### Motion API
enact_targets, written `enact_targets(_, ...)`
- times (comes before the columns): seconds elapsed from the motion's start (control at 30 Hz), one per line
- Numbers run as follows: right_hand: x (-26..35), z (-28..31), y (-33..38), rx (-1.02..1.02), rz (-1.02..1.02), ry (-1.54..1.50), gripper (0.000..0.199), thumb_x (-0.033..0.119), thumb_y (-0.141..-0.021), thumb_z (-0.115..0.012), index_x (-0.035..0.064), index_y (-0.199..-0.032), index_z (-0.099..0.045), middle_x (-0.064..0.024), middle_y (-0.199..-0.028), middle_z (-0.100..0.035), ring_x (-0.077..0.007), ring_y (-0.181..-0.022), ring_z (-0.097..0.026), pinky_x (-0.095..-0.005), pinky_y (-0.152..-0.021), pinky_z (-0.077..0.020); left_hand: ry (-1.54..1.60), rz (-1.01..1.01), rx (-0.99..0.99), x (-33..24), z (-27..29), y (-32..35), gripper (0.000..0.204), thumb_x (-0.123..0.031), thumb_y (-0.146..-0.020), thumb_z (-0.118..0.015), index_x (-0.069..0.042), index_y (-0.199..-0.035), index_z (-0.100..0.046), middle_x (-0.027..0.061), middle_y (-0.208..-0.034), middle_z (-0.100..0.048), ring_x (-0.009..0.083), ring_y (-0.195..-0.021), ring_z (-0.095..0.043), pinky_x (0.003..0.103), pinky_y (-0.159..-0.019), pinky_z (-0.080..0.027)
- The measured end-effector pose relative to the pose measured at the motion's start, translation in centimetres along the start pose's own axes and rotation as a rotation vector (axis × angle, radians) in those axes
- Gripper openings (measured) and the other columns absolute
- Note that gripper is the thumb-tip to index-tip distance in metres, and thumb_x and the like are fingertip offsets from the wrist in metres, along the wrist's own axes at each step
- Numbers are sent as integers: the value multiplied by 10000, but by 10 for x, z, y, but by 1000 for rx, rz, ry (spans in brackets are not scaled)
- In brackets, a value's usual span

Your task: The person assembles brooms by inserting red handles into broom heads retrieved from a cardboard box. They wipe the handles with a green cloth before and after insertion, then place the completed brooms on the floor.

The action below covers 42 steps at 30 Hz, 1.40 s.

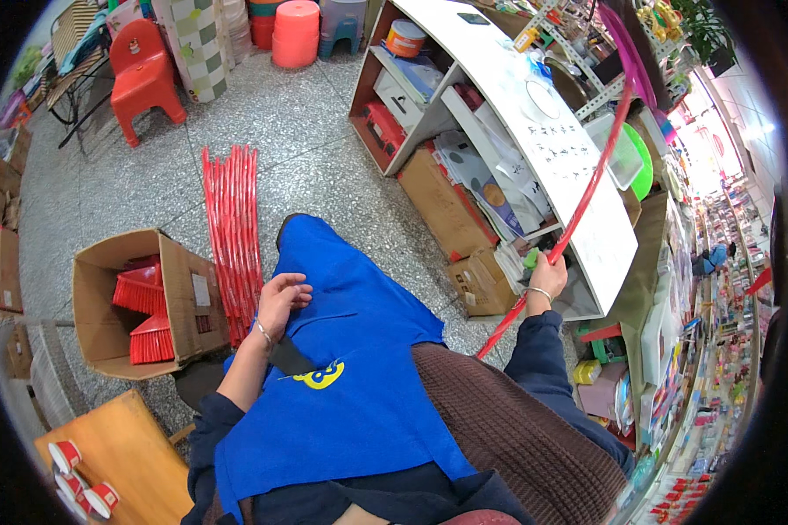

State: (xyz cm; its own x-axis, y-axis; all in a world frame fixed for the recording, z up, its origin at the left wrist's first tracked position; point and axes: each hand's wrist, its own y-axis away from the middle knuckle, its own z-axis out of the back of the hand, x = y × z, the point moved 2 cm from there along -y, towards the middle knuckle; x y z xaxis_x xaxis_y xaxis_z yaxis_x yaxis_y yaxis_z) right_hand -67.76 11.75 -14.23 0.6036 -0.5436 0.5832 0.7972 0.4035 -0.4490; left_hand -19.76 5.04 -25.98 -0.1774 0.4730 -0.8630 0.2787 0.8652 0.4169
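Head view shows the right hand (547, 276) with fingers clamped around a long red pole (599, 168) slanting across the white table (606, 254), while the left hand (280, 303), fingers loosely curled, is near bundled red poles (235, 214) on the floor (315, 166).

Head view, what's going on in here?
Someone in a blue apron is holding a long red pole up at a slant in the right hand. The left hand looks empty, loosely curled in front of the apron. On the floor, a row of red poles lies beside an open cardboard box containing red brush heads.
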Motion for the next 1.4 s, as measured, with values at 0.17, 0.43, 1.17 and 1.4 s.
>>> enact_targets(0.17, 48, -19, -6, 73, 200, -136, 209, 273, -714, -678, 105, -835, -656, -69, -669, -621, -199, -606, -594, -319, -591, -454, -3, 37, -59, -3, -2, -1, 260, -45, -836, -446, 6, -1073, -540, 124, -921, -621, 169, -776, -603, 281, -713, -503)
enact_targets(0.43, 73, -51, 2, 397, 460, 351, 198, 324, -712, -625, 165, -827, -656, -114, -761, -643, -314, -743, -621, -436, -658, -475, -24, 23, -69, -5, -4, 3, 248, -45, -837, -451, -1, -1063, -544, 123, -923, -623, 168, -771, -605, 281, -709, -504)
enact_targets(1.17, 41, -131, -63, 541, 1768, 845, 98, 208, -721, -544, 156, -656, -594, 20, -640, -564, -172, -806, -518, -314, -767, -356, 4, 136, -110, 15, 13, -7, 274, -30, -847, -431, 27, -1100, -521, 148, -946, -625, 185, -766, -612, 292, -705, -512)
enact_targets(1.4, 9, -185, -49, 598, 1723, 1071, 141, 240, -731, -557, 179, -684, -674, 55, -715, -608, -166, -899, -479, -324, -813, -338, -14, 139, -80, 10, 8, -5, 272, -43, -854, -435, 29, -1103, -521, 149, -959, -626, 182, -796, -609, 289, -720, -510)
